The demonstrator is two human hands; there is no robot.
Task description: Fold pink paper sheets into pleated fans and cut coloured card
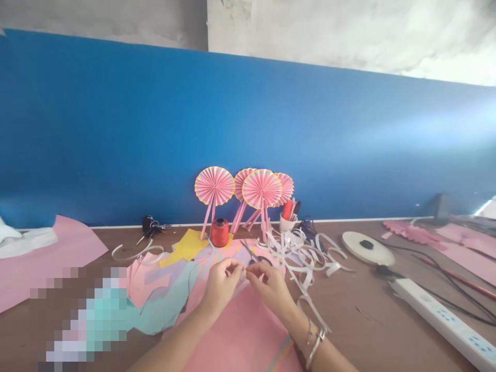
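The left hand [221,287] and right hand [269,287] meet at the fingertips, each thumb and forefinger pinched together on a small yellow paper scrap [244,272]. It sits between the hands, too small to show its shape clearly. Directly below the grip lies a large pink paper sheet [240,333], and a bangle [315,347] circles the right wrist.

Just beyond the fingertips are steel scissors [251,254], lying on scattered paper. To the right of the grip, curled white paper strips [298,248] form a loose heap. Farther ahead, pink pleated paper fans [262,188] stand on paper-strip legs against the wall, beside a red thread spool [219,232] and a cup of pens [287,223]. To the left of the grip are yellow card [186,247] and crumpled teal paper [165,305], part of it pixelated.

The brown tabletop [349,310] also carries a round white lid [366,247] and a white power strip [437,321] with black cable [449,294]. Behind it rises a blue board [194,129], below a rough concrete wall [349,31].
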